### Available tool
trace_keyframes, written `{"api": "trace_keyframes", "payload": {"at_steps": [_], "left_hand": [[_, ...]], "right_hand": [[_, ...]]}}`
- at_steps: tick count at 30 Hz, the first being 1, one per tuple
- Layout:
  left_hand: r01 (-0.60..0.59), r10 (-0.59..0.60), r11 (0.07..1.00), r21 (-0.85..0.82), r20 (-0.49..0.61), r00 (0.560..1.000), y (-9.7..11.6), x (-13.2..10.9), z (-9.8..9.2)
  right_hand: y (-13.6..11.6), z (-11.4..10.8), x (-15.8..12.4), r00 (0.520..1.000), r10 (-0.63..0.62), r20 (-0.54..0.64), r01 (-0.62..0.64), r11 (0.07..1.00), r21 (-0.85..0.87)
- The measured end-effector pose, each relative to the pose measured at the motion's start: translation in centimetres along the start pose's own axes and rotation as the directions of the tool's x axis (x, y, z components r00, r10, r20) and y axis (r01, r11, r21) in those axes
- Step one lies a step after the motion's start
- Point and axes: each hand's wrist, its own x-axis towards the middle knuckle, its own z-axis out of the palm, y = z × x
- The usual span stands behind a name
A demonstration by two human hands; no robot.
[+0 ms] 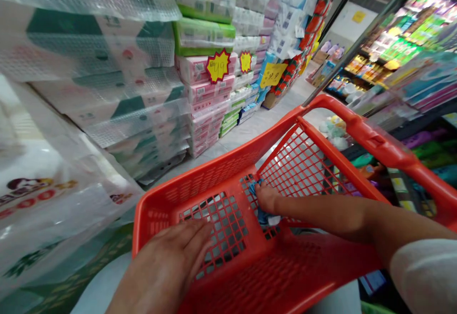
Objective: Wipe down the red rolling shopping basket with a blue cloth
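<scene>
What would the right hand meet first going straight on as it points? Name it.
Beyond the blue cloth already in the right hand, most likely the floor of the red basket; any gap left is hard to judge.

Pale grey floor (266,123), slanting grey metal pole (364,39), brightly lit dark shelving (364,55) of colourful packages (405,43), white panel (346,24) behind

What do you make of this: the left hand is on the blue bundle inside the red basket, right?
Not quite: it is the right hand that is on the blue bundle inside the red basket, as the head view shows; the left hand is apart from the bundle.
</scene>
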Motion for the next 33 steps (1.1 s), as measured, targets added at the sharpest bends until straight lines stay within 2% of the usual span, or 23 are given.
{"api": "trace_keyframes", "payload": {"at_steps": [5,7,9,11,14,16,18,20,22,24,25,28,30,31,33], "left_hand": [[0.015,-0.021,0.994,-0.105,-0.052,0.998,1.1,0.1,0.2],[-0.018,0.004,0.993,-0.116,-0.122,0.993,1.6,0.3,-0.3],[-0.038,0.009,0.991,-0.126,-0.222,0.975,2.0,0.3,-1.0],[-0.042,-0.008,0.985,-0.167,-0.286,0.958,2.4,0.1,-1.7],[-0.044,-0.036,0.969,-0.242,-0.316,0.948,3.0,-0.2,-2.3],[-0.043,-0.045,0.964,-0.262,-0.322,0.946,3.2,-0.4,-2.4],[-0.036,-0.053,0.967,-0.254,-0.332,0.942,3.4,-0.5,-2.3],[-0.032,-0.053,0.971,-0.238,-0.343,0.938,3.4,-0.4,-2.2],[-0.031,-0.057,0.971,-0.238,-0.352,0.934,3.4,-0.3,-2.2],[-0.029,-0.061,0.969,-0.244,-0.355,0.933,3.2,0.0,-2.2],[-0.024,-0.065,0.970,-0.243,-0.353,0.933,3.1,0.1,-2.2],[-0.015,-0.063,0.973,-0.229,-0.332,0.941,2.9,0.3,-2.2],[-0.015,-0.063,0.974,-0.228,-0.328,0.943,2.8,0.4,-2.3],[-0.012,-0.067,0.973,-0.232,-0.329,0.942,2.7,0.4,-2.3],[-0.004,-0.082,0.967,-0.254,-0.325,0.942,2.6,0.4,-2.4]], "right_hand": [[-1.0,-2.1,2.6,0.992,0.093,-0.084,-0.094,0.996,-0.006],[-1.9,-2.8,3.5,0.986,0.125,-0.113,-0.127,0.992,-0.012],[-3.4,-2.6,3.3,0.985,0.118,-0.127,-0.122,0.992,-0.020],[-5.5,-1.5,2.0,0.989,0.046,-0.138,-0.050,0.998,-0.026],[-8.9,0.2,-1.2,0.973,-0.195,-0.127,0.193,0.981,-0.026],[-10.3,0.7,-2.7,0.910,-0.398,-0.117,0.398,0.917,-0.028],[-10.5,0.6,-3.2,0.831,-0.544,-0.115,0.543,0.839,-0.041],[-9.6,0.2,-3.0,0.803,-0.581,-0.131,0.579,0.813,-0.062],[-8.8,0.0,-2.7,0.819,-0.552,-0.159,0.547,0.834,-0.077],[-9.4,0.1,-2.7,0.817,-0.548,-0.181,0.543,0.836,-0.081],[-10.3,0.3,-2.8,0.798,-0.573,-0.187,0.569,0.819,-0.081],[-14.5,0.7,-3.3,0.693,-0.692,-0.203,0.692,0.717,-0.084],[-16.3,0.6,-3.3,0.625,-0.753,-0.206,0.755,0.650,-0.089],[-16.4,0.4,-3.0,0.592,-0.782,-0.196,0.783,0.615,-0.090],[-14.5,0.1,-2.3,0.538,-0.827,-0.163,0.827,0.556,-0.088]]}}
